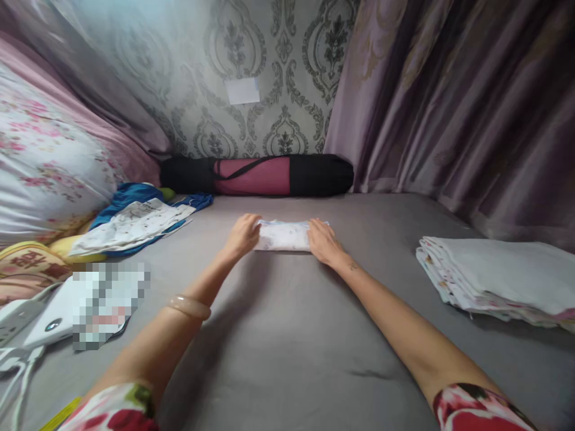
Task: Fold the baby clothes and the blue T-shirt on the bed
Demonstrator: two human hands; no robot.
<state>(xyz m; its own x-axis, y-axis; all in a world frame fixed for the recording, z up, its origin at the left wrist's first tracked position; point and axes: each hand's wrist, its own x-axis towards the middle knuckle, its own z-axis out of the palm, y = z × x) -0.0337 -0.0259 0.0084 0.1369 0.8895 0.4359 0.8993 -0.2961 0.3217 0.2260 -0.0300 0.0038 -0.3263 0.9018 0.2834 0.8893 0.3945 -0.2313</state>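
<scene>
A small folded white cloth [284, 236] with a faint print lies on the grey bed sheet [287, 335] in front of me. My left hand [242, 234] grips its left end, fingers curled over the edge. My right hand [322, 240] presses on its right end, fingers on the fabric. Both arms stretch straight forward, and a pale bangle [189, 306] sits on my left forearm.
A stack of folded cloths [498, 281] lies at the right. Unfolded white and blue garments [135, 222] lie at the left beside floral pillows [45, 161]. A black-and-pink roll bag [257, 175] rests against the wall. Curtains [458, 102] hang at the right; a white device with cables [36, 326] sits at near left.
</scene>
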